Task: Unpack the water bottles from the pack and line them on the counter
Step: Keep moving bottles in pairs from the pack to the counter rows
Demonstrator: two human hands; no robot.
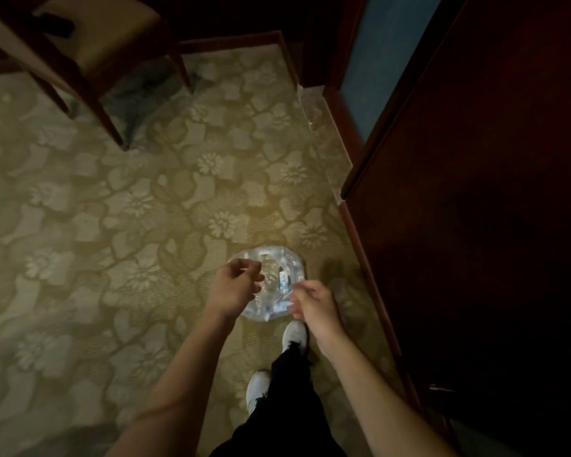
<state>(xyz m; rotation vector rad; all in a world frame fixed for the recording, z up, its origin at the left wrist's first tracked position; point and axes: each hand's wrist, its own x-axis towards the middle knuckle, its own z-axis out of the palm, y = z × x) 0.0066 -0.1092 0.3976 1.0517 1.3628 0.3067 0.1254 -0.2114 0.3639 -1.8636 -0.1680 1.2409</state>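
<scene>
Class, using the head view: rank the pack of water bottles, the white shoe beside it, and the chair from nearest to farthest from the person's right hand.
1. Pack of water bottles: on the carpet just left of the right hand.
2. White shoe: just below the hand, close to the pack's rank.
3. Chair: far at upper left.

I see both of my bare forearms reaching up from the bottom edge toward the lower middle of the frame. My left hand (234, 291) sits just left of centre, back toward the camera, its fingers (256, 277) curled inward. My right hand (314, 305) is just beside it, slightly lower and to the right, fingers bent too. Whether either one actually pinches something I cannot tell. Below them, my black-trousered legs and two white shoes (295, 334) point up the frame.
</scene>
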